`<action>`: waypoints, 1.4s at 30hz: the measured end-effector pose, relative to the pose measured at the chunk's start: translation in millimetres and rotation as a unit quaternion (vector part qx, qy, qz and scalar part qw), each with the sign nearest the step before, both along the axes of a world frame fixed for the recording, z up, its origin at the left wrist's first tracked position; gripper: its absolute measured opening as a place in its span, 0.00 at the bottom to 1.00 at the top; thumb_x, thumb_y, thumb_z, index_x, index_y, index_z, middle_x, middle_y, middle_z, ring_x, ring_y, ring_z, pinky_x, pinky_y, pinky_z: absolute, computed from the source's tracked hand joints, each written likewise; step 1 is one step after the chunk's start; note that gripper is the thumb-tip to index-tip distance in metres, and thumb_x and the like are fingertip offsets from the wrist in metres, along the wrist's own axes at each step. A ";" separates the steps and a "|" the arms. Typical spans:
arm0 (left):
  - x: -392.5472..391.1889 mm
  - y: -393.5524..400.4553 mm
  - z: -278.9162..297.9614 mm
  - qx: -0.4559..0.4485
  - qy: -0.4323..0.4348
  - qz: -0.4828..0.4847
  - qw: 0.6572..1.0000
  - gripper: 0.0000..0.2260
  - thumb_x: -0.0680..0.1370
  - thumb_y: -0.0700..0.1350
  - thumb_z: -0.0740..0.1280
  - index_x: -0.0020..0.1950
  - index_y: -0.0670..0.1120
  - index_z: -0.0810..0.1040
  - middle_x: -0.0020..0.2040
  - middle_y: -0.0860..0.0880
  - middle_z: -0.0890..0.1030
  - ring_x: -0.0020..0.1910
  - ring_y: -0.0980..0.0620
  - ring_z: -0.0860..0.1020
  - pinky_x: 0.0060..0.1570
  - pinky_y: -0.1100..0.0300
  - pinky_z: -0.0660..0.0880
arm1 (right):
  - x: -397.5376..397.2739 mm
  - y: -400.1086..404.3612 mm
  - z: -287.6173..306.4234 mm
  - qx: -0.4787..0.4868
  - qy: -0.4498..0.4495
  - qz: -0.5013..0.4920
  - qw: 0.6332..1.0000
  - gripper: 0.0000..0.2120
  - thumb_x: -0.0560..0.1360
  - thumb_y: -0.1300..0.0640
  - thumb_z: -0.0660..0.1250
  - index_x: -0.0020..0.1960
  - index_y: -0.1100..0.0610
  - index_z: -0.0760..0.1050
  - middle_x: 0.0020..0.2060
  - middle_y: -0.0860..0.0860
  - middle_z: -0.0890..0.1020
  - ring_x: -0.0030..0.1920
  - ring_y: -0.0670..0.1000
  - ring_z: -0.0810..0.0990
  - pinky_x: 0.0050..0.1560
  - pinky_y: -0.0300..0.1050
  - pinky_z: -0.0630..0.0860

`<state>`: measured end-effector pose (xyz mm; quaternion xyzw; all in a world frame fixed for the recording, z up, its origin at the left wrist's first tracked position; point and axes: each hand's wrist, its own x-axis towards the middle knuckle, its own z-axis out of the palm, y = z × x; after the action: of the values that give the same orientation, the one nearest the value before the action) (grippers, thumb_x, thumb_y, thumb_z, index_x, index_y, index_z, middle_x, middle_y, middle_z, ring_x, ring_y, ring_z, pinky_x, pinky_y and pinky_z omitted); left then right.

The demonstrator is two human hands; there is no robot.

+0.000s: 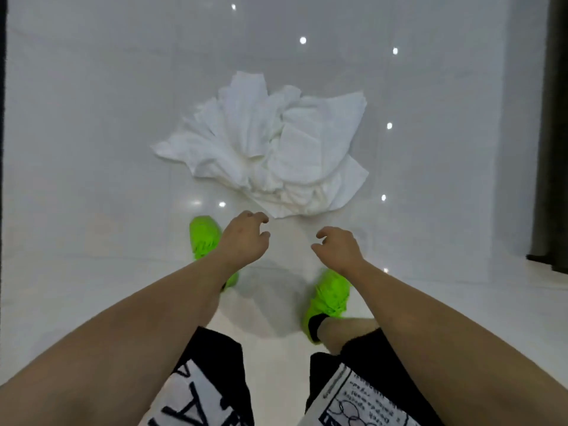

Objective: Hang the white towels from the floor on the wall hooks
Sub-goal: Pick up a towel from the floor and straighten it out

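A crumpled heap of white towels (270, 149) lies on the glossy white floor in the middle of the head view. My left hand (242, 238) reaches down toward the heap's near edge, fingers loosely curled, holding nothing; its fingertips are close to the towel's nearest corner. My right hand (338, 247) hangs a little to the right and nearer to me, fingers also loosely curled and holding nothing, apart from the towels. No wall hooks show in this view.
My two feet in bright green shoes (204, 238) (329, 299) stand just short of the heap. A dark curtain (550, 133) hangs at the right edge. The white floor (92, 149) reflects ceiling lights.
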<state>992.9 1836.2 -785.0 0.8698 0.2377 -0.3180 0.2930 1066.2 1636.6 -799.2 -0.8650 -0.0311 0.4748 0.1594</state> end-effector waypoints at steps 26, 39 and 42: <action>-13.3 60.0 -317.3 -0.025 0.080 0.024 0.996 0.15 0.78 0.47 0.63 0.65 0.47 0.75 0.59 0.44 0.74 0.53 0.48 0.75 0.49 0.62 0.64 | -6.7 103.5 -319.2 -0.062 -0.096 0.280 0.953 0.12 0.68 0.72 0.60 0.40 0.57 0.63 0.30 0.51 0.65 0.29 0.51 0.65 0.27 0.44 0.57; 82.6 62.5 -2.0 -0.018 -0.028 -0.010 0.999 0.15 0.77 0.47 0.65 0.62 0.46 0.77 0.57 0.42 0.76 0.56 0.44 0.76 0.52 0.60 0.67 | 99.3 83.1 6.5 -0.035 -0.197 0.141 0.970 0.06 0.72 0.62 0.64 0.50 0.59 0.73 0.42 0.53 0.78 0.44 0.58 0.78 0.41 0.48 0.74; 122.1 61.4 83.4 -0.009 -0.077 -0.024 0.997 0.15 0.76 0.47 0.65 0.63 0.47 0.76 0.56 0.43 0.76 0.56 0.44 0.76 0.49 0.60 0.65 | 127.9 84.4 99.4 -0.019 -0.237 0.113 0.965 0.09 0.69 0.65 0.63 0.49 0.58 0.72 0.44 0.53 0.81 0.43 0.57 0.79 0.42 0.48 0.76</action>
<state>1115.0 1897.5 -701.7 0.8944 0.1908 -0.2595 0.3104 1194.1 1721.0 -699.8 -0.9464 -0.1567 0.2719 0.0763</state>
